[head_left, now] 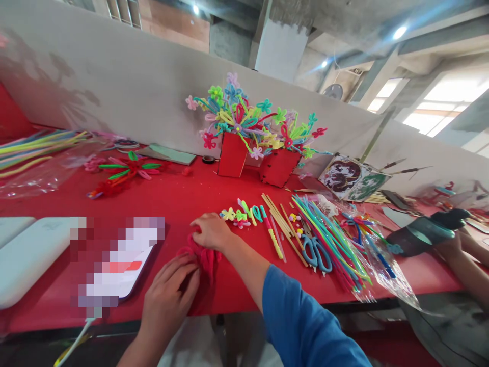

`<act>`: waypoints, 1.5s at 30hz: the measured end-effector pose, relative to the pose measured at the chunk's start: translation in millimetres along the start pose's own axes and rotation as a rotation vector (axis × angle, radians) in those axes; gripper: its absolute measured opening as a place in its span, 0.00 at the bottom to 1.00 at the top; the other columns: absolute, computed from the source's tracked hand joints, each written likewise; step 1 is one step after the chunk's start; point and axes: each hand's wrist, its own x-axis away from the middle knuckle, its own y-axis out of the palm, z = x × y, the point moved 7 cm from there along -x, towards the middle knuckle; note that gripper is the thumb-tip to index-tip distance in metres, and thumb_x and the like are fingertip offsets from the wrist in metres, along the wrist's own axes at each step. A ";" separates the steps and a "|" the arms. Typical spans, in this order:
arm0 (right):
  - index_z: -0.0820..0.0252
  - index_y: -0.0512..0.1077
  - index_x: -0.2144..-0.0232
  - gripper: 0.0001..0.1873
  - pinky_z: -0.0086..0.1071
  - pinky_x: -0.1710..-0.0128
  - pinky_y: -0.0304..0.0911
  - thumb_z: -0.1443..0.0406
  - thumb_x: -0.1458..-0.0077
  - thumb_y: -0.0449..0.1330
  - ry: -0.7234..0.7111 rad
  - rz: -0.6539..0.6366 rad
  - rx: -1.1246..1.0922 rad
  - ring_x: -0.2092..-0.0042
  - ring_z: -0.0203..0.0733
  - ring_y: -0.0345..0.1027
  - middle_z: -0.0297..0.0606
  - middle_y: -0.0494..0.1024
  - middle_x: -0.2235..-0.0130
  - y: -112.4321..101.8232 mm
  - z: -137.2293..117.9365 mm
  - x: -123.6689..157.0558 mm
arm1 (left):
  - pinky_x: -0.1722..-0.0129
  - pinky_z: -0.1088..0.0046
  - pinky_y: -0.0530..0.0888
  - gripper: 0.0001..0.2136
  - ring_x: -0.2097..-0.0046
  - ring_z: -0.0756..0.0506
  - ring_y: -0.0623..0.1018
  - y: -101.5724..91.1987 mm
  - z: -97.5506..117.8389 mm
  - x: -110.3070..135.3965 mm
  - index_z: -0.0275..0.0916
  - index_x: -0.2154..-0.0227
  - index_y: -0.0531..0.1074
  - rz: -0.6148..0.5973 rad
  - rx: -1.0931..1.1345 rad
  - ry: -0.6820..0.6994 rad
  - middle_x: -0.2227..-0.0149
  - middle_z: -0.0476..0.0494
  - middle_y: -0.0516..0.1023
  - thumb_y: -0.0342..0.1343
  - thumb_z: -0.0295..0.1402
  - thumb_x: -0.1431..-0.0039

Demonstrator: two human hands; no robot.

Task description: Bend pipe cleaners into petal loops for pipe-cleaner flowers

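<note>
A bunch of red pipe cleaners (206, 262) lies near the front edge of the red table (179, 199). My left hand (168, 298) pinches its near end with the fingers closed on it. My right hand (212, 232) presses on its far end, the blue sleeve (301, 321) reaching in from the lower right. Just beyond my right hand lie small finished pipe-cleaner flowers (240, 214) in yellow, green and pink.
Blue scissors (316, 251), wooden sticks (282, 224) and a bag of coloured pipe cleaners (336, 239) lie right. Two red boxes (232, 154) hold pipe-cleaner flowers at the back. White devices (30, 255) sit left. Another person's hands hold a glue gun (424, 232) far right.
</note>
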 end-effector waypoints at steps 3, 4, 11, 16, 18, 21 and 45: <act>0.57 0.75 0.71 0.08 0.43 0.52 0.59 0.70 0.55 0.58 0.029 0.002 -0.043 0.52 0.49 0.65 0.40 0.76 0.60 3.0 -0.2 -0.6 | 0.55 0.60 0.72 0.09 0.58 0.39 0.76 -0.8 -1.2 -1.3 0.37 0.69 0.74 -0.001 0.000 -0.026 0.63 0.37 0.78 0.50 0.34 0.44; 0.58 0.75 0.73 0.08 0.41 0.52 0.60 0.72 0.55 0.57 0.033 0.014 -0.074 0.54 0.47 0.66 0.40 0.76 0.62 3.0 0.1 -1.7 | 0.55 0.61 0.72 0.09 0.58 0.40 0.76 -1.2 -1.5 -1.9 0.37 0.70 0.74 -0.004 0.001 -0.036 0.64 0.37 0.78 0.50 0.34 0.44; 0.63 0.69 0.63 0.10 0.25 0.61 0.64 0.71 0.45 0.50 0.101 0.252 -0.379 0.62 0.34 0.70 0.37 0.77 0.63 -25.7 17.0 -2.8 | 0.55 0.62 0.72 0.08 0.58 0.41 0.77 -5.5 -6.2 -3.6 0.41 0.71 0.74 0.018 0.106 -0.142 0.64 0.40 0.79 0.51 0.36 0.46; 0.62 0.66 0.62 0.09 0.24 0.64 0.64 0.69 0.44 0.48 0.100 0.410 -0.556 0.64 0.33 0.69 0.35 0.75 0.65 -57.3 13.9 25.8 | 0.55 0.63 0.73 0.10 0.58 0.41 0.77 -23.4 -20.0 0.8 0.42 0.69 0.73 0.123 0.353 -0.489 0.62 0.42 0.79 0.53 0.41 0.48; 0.61 0.68 0.66 0.07 0.24 0.66 0.64 0.70 0.47 0.51 0.068 0.415 -0.694 0.67 0.32 0.69 0.33 0.74 0.68 -61.3 6.3 43.6 | 0.58 0.64 0.74 0.13 0.59 0.41 0.77 -29.7 -24.6 4.7 0.43 0.65 0.73 0.162 0.492 -0.720 0.63 0.45 0.79 0.55 0.44 0.50; 0.61 0.69 0.70 0.04 0.25 0.68 0.63 0.70 0.51 0.54 -0.002 0.351 -0.805 0.70 0.32 0.67 0.31 0.73 0.72 -59.1 -8.8 71.6 | 0.65 0.69 0.75 0.17 0.63 0.42 0.78 -27.0 -13.6 1.6 0.41 0.67 0.75 0.104 0.756 -0.869 0.70 0.47 0.80 0.61 0.47 0.59; 0.62 0.68 0.76 0.08 0.20 0.77 0.53 0.67 0.47 0.53 0.217 0.102 -0.812 0.76 0.29 0.62 0.29 0.68 0.79 -24.4 14.0 193.8 | 0.72 0.79 0.73 0.12 0.72 0.48 0.76 9.4 51.6 22.6 0.40 0.75 0.75 -0.171 1.224 -1.142 0.78 0.52 0.78 0.68 0.37 0.64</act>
